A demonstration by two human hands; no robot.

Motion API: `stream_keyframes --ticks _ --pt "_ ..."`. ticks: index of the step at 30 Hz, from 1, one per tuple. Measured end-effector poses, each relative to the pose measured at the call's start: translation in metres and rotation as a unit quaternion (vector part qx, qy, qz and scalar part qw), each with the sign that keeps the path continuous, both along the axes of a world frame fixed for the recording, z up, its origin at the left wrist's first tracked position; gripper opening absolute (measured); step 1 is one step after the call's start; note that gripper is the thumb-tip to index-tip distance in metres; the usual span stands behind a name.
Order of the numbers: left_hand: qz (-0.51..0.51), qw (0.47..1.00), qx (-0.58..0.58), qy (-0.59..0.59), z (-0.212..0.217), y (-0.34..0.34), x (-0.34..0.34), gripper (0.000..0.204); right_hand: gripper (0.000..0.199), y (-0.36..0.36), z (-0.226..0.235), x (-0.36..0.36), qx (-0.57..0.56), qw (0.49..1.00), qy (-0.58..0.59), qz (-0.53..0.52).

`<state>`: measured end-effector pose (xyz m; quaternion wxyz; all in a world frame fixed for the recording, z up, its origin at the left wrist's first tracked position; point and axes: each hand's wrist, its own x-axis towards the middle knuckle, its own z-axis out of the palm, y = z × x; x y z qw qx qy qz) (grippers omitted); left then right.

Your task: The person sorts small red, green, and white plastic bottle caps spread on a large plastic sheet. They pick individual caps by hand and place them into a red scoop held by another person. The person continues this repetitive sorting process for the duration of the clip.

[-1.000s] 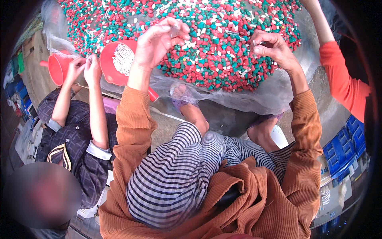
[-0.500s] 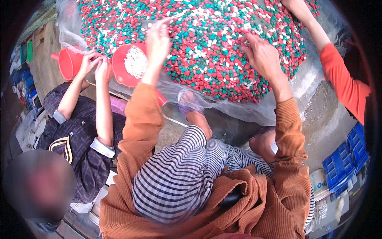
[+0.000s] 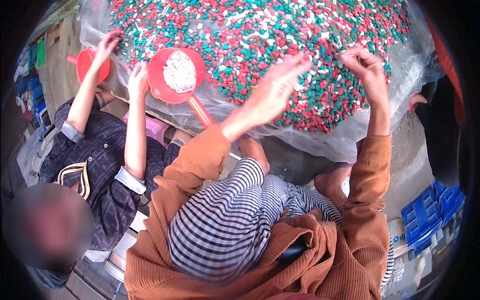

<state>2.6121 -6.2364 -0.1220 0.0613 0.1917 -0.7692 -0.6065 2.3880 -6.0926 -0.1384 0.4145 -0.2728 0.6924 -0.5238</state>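
Observation:
A broad heap of small red, green and white plastic pieces [image 3: 320, 95] spreads over a clear plastic sheet [image 3: 345, 129]. My left hand [image 3: 270, 95] hovers above the heap's near part, its fingers pointing right and smeared by motion. To its right, my right hand [image 3: 369, 70] is raised over the pieces, thumb and fingers pinched together. What they pinch, if anything, is too small to name. Left of my left hand, a red long-handled scoop [image 3: 156, 82] holds a bundle of thin white sticks [image 3: 180, 72]. Its handle points toward my left sleeve.
At left, a co-worker in a dark patterned shirt [image 3: 107, 167] has both hands at the heap's edge, near a second red scoop [image 3: 95, 65]. Another person's red sleeve [image 3: 445, 55] shows at right. Blue crates [image 3: 425, 212] stand at lower right.
My left hand has come from the far side of the heap nearer and right, toward my right hand, which moved slightly right. The co-worker's hands moved apart. The person at right drew back an arm.

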Motion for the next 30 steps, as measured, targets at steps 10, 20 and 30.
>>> stream_keyframes --ticks 10,20,30 --pt "-0.038 0.984 -0.155 -0.084 -0.002 -0.028 -0.002 0.017 0.023 -0.006 0.012 0.005 -0.233 0.895 -0.380 -0.001" --pt "0.155 0.811 0.561 0.055 -0.004 -0.044 -0.015 0.025 0.027 -0.066 0.052 0.064 -0.113 0.986 -0.060 -0.105" --pt "0.355 0.838 0.408 0.075 0.011 -0.114 0.020 0.023 0.026 -0.076 0.033 0.090 -0.069 0.924 0.376 0.026"
